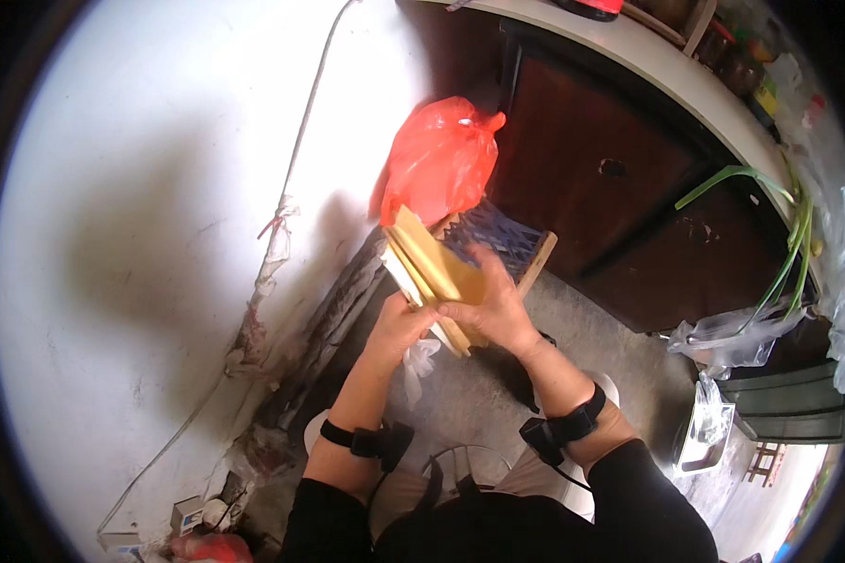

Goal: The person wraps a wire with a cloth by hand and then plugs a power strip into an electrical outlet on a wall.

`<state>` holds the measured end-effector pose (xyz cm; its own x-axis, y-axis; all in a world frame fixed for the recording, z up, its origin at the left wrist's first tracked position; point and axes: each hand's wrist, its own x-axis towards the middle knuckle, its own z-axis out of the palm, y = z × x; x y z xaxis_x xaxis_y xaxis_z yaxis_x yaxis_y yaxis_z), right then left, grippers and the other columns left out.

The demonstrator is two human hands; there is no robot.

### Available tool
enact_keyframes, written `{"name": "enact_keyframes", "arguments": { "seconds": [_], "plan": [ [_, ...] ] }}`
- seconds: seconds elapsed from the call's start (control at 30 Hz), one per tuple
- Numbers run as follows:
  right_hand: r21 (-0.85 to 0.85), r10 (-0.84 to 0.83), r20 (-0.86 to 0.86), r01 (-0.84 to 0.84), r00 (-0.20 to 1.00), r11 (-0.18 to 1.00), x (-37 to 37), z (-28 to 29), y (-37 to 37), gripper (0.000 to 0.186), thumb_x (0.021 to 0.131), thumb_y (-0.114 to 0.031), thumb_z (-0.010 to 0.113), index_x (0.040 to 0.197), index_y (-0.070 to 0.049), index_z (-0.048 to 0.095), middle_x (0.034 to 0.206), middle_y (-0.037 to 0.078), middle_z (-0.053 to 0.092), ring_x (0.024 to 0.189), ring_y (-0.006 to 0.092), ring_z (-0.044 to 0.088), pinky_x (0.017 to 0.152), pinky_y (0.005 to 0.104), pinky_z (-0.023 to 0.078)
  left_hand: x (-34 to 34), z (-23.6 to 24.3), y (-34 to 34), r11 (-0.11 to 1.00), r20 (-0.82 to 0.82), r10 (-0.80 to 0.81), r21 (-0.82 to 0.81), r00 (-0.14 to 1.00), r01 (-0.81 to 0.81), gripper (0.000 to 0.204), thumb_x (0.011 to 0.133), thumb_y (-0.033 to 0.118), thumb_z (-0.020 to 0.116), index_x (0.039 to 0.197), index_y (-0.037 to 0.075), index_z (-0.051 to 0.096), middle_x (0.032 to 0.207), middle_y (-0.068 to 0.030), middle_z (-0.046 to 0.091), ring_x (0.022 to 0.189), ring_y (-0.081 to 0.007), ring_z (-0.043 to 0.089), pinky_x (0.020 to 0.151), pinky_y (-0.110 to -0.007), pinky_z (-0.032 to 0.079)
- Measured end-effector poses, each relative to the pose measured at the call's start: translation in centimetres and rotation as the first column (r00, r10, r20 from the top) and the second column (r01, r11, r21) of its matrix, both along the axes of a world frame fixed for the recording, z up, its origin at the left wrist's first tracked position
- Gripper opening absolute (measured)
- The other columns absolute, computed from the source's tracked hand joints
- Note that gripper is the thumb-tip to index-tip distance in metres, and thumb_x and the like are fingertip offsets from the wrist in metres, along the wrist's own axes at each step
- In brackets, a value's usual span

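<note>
My left hand [399,328] and my right hand [483,300] grip a bundle of yellow, flat, folded sheets [427,258] with pale edges, held at a slant in front of me. My left fingers wrap round its lower left side; my right thumb lies across the lower part, the fingers round the right side. A whitish crumpled plastic bag [420,366] hangs just below my left hand. Beyond the bundle a small wooden stool [540,263] with a woven blue seat is partly hidden, and a red plastic bag [441,159] rests at its back.
A white wall [141,141] with hanging cords is at left. A dark cabinet [620,206] with a pale top curves round the back and right, with green leafy stalks [798,244] and plastic bags hanging. A metal basin [699,450] stands lower right; clutter [207,544] lies lower left.
</note>
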<state>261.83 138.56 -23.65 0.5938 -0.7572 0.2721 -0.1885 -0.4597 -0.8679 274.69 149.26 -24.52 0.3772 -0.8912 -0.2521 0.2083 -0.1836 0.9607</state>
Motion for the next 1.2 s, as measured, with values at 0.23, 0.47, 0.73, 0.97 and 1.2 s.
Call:
{"name": "enact_keyframes", "arguments": {
  "seconds": [0.23, 0.47, 0.73, 0.97, 1.2],
  "plan": [
    [0.718, 0.080, 0.058, -0.098, 0.995, 0.689, -1.3, -0.3, -0.8, 0.024, 0.083, -0.020, 0.055, 0.085, 0.004, 0.060, 0.073, 0.006, 0.060, 0.062, 0.0100, 0.054, 0.056, 0.0229, 0.044, 0.8, -0.2, 1.8, 0.990, -0.146, 0.048, 0.139, 0.988, -0.028, 0.030, 0.077, 0.019, 0.063, 0.099, 0.002, 0.053, 0.078, -0.0016, 0.055, 0.060, -0.0074, 0.050, 0.051, -0.019, 0.040],
    [0.897, 0.004, 0.229, -0.213, 0.973, 0.387, -1.7, -0.4, -0.4, 0.028, 0.086, -0.019, 0.053, 0.098, 0.005, 0.052, 0.085, 0.008, 0.059, 0.072, 0.0127, 0.057, 0.063, 0.0253, 0.047, 1.4, 1.0, 3.4, 0.997, -0.323, 0.050, 0.076, 0.945, -0.026, 0.032, 0.073, 0.015, 0.066, 0.099, 0.000, 0.054, 0.086, -0.0057, 0.060, 0.070, -0.0115, 0.058, 0.058, -0.024, 0.045],
    [-0.186, 0.146, -0.037, -0.150, 0.989, 0.971, -1.4, -2.1, 0.1, 0.021, 0.079, -0.009, 0.053, 0.098, 0.001, 0.052, 0.090, 0.017, 0.056, 0.082, 0.0266, 0.056, 0.071, 0.0304, 0.044, 0.2, 0.7, 2.4, 0.984, -0.399, 0.174, 0.111, 0.900, -0.141, 0.020, 0.077, 0.015, 0.063, 0.090, 0.002, 0.057, 0.073, -0.0010, 0.059, 0.055, -0.0068, 0.054, 0.046, -0.020, 0.042],
    [0.448, 0.242, -0.305, -0.085, 0.921, 0.890, -1.5, -0.8, 0.0, 0.057, 0.064, -0.039, 0.073, 0.094, 0.006, 0.054, 0.084, 0.014, 0.059, 0.077, 0.0178, 0.056, 0.069, 0.0283, 0.044, 0.7, 0.8, 2.7, 0.995, -0.296, 0.068, 0.087, 0.953, -0.044, 0.019, 0.079, 0.019, 0.061, 0.085, 0.002, 0.057, 0.067, -0.0003, 0.057, 0.050, -0.0075, 0.051, 0.044, -0.020, 0.040],
    [0.487, 0.140, -0.191, -0.030, 0.972, 0.873, -2.4, -1.1, -0.6, 0.043, 0.064, -0.032, 0.072, 0.082, 0.005, 0.058, 0.076, 0.015, 0.060, 0.066, 0.0202, 0.058, 0.061, 0.0302, 0.045, 0.6, -0.5, 2.7, 0.990, -0.234, 0.127, 0.085, 0.964, -0.110, 0.020, 0.081, 0.019, 0.058, 0.089, 0.000, 0.057, 0.073, -0.0019, 0.057, 0.055, -0.0070, 0.052, 0.048, -0.020, 0.041]
  ]
}}
